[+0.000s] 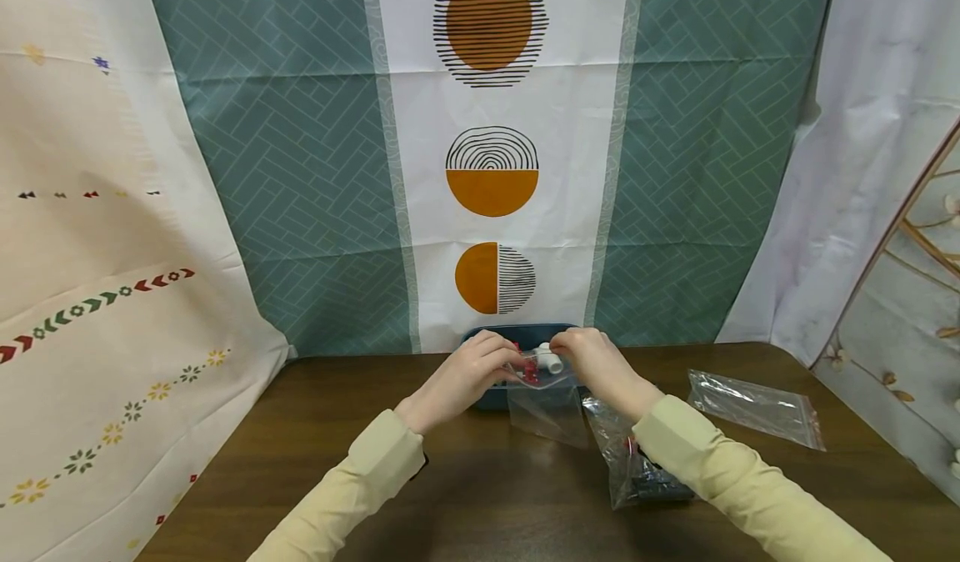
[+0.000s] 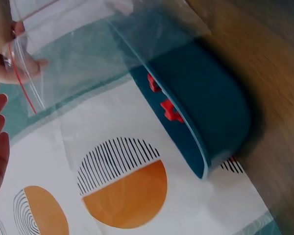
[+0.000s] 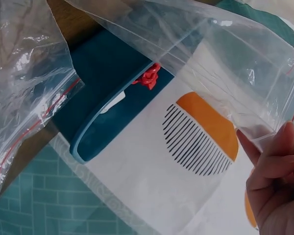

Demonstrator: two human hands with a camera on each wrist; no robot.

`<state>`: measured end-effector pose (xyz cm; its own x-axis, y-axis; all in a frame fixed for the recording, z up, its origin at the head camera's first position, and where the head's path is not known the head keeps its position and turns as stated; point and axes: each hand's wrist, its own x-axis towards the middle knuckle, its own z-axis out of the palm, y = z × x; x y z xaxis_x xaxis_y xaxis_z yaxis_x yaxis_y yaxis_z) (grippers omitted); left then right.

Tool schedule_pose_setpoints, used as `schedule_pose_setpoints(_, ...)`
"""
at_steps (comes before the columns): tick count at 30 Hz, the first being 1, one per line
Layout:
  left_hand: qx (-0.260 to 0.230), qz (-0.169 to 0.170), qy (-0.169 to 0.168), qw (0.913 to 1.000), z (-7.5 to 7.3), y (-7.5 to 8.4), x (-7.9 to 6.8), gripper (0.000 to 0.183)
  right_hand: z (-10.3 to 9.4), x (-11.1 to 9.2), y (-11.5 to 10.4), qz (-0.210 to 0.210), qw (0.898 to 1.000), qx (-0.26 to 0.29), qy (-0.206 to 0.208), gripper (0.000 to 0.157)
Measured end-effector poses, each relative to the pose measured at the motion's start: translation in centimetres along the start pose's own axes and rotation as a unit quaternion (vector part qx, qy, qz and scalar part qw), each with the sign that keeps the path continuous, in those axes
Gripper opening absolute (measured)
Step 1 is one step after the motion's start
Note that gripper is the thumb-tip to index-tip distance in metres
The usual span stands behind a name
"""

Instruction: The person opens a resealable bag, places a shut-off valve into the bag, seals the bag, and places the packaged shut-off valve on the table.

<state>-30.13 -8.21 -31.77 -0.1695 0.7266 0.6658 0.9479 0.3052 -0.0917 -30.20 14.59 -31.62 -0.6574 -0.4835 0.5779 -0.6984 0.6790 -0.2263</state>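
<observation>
Both hands hold a clear zip bag (image 1: pixel 547 412) up in front of the blue bin (image 1: pixel 491 399), its mouth stretched between them. My left hand (image 1: pixel 474 374) has its fingertips at the bag's left corner; the left wrist view shows some of its fingers fairly straight beside the red zip line. At the other corner, my right hand (image 3: pixel 277 181) pinches the plastic between thumb and finger. Red pieces (image 2: pixel 170 110) show inside the bin, along with a white, pipe-like piece (image 1: pixel 551 362). The bag hides part of the bin.
A second clear bag (image 1: pixel 622 470) with something dark in or under it lies by the right forearm. Another flat zip bag (image 1: pixel 753 408) lies farther right on the wooden table (image 1: pixel 315 445). Patterned cloth (image 1: pixel 300 153) hangs behind the bin.
</observation>
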Motion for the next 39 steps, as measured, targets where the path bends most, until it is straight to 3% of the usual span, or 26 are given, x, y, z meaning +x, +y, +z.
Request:
schedule_pose_setpoints(7, -0.016, 0.015, -0.027, 0.9994, -0.2, -0.8, -0.3, 0.031, -0.2, -0.1, 0.2, 0.001, 1.0, 0.023, -0.016, 0.014)
schedule_pose_setpoints(14, -0.097, -0.007, -0.069, 0.9929, -0.2, -1.3, -0.4, 0.032, -0.2, -0.3, 0.5, 0.007, 0.998, 0.049, -0.035, 0.014)
schedule_pose_setpoints(26, -0.016, 0.065, -0.059, 0.996, 0.2, -0.6, -0.3, 0.016, -0.3, 0.3, 0.7, 0.0, 0.994, 0.1, -0.051, 0.012)
schedule_pose_setpoints(30, -0.035, 0.055, -0.058, 0.9962, 0.4, -0.4, -0.4, 0.019, 0.0, 0.5, 0.5, 0.003, 0.992, 0.113, -0.055, 0.013)
schedule_pose_setpoints(33, -0.075, 0.029, -0.059, 0.995, 0.5, -0.4, -0.7, 0.022, 0.2, 0.5, 0.5, 0.001, 0.992, 0.115, -0.056, 0.013)
schedule_pose_setpoints(39, -0.11, 0.01, -0.067, 0.9916, 0.6, -0.3, -1.1, 0.025, 0.8, 0.7, 0.4, 0.007, 0.994, 0.094, -0.054, 0.012)
